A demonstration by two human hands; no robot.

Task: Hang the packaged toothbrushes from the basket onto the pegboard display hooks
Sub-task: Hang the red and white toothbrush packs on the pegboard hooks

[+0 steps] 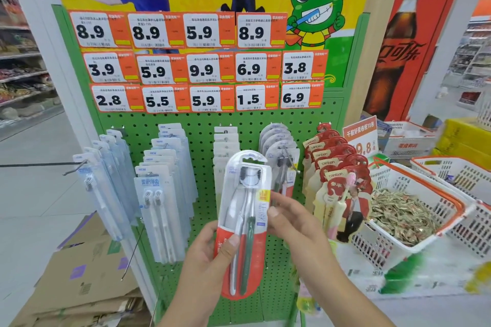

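I hold a packaged toothbrush (244, 220) upright in front of the green pegboard (202, 127); its pack is clear on top and red below, with two brushes inside. My left hand (210, 255) grips the red lower part, thumb across the front. My right hand (289, 218) pinches the pack's right edge at mid-height. The pack's hang hole sits just left of a hook (291, 162) carrying matching rounded packs (276, 141). The basket that the packs come from is out of sight.
Other rows hang on the board: blue-white packs (162, 194), pale packs (106, 167), white cards (225, 141), red "canban" packs (337, 175). An empty hook (77, 168) juts out at left. White baskets (414, 244) stand to the right, flattened cardboard (87, 268) at lower left.
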